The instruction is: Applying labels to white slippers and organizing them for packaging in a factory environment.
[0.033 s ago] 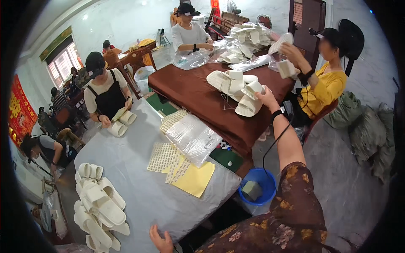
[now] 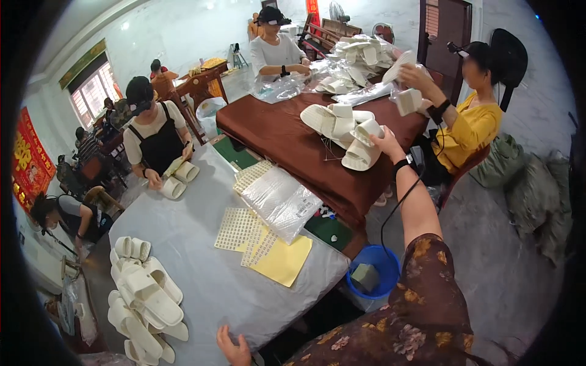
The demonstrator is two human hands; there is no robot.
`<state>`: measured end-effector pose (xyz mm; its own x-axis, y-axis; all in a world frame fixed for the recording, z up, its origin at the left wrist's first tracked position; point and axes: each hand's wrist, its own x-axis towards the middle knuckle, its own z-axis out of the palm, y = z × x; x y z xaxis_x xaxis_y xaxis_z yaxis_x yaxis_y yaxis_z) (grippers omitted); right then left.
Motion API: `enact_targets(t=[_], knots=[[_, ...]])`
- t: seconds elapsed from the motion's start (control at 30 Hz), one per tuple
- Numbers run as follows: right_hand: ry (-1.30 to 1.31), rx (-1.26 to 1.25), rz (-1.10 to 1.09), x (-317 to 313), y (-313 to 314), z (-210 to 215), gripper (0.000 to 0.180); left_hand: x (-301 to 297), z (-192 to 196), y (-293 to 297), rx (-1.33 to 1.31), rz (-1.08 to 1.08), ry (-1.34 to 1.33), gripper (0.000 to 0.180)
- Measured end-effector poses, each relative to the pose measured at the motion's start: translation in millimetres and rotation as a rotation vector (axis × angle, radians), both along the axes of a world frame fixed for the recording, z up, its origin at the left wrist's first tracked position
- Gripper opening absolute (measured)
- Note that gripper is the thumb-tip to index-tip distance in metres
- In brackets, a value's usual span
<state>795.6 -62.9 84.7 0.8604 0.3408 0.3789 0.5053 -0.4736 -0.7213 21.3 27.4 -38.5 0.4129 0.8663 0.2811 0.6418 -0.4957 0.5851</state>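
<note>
My right arm reaches far across to the brown-covered table, where my right hand point(image 2: 386, 143) grips the edge of a cream slipper point(image 2: 361, 156) by its strap. That slipper lies against a small pile of matching slippers point(image 2: 318, 117). Close to me, my left hand point(image 2: 234, 346) rests at the near edge of the grey-covered table point(image 2: 213, 305), fingers apart and holding nothing. To its left is a heap of cream slippers point(image 2: 146, 293). Sticker sheets point(image 2: 238, 229), a yellow sheet point(image 2: 284, 259) and a clear plastic packet point(image 2: 282, 204) lie ahead of it.
A blue bucket point(image 2: 373, 287) with a grey-green block stands on the floor beside the tables. A black cable hangs from my right wrist. Co-workers handle slippers at left and right; bagged slippers point(image 2: 363, 58) are piled at the back. Sacks point(image 2: 528, 189) lie against the right wall.
The co-worker in yellow has lowered and turned the slipper in their hands slightly. My own hands stay where they were; the view has shifted a little.
</note>
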Motion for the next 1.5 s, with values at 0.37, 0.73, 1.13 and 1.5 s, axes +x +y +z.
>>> enact_targets(t=[0.37, 0.73, 1.13, 1.5], knots=[[0.212, 0.496, 0.301, -43, 82, 99, 0.033, -20, -7, -2, -0.047, 0.058, 0.013, 0.050], [0.392, 1.018, 0.834, -241, 82, 228, 0.030, -6, 27, -12, -0.302, 0.125, -0.216, 0.054], [1.166, 0.242, 1.390, -519, 91, 50, 0.036, 40, 61, 17, -0.926, -0.277, -1.226, 0.084], [0.201, -0.483, 1.066, -490, 100, -70, 0.049, -26, -21, 28, -0.512, 0.369, -0.849, 0.066]])
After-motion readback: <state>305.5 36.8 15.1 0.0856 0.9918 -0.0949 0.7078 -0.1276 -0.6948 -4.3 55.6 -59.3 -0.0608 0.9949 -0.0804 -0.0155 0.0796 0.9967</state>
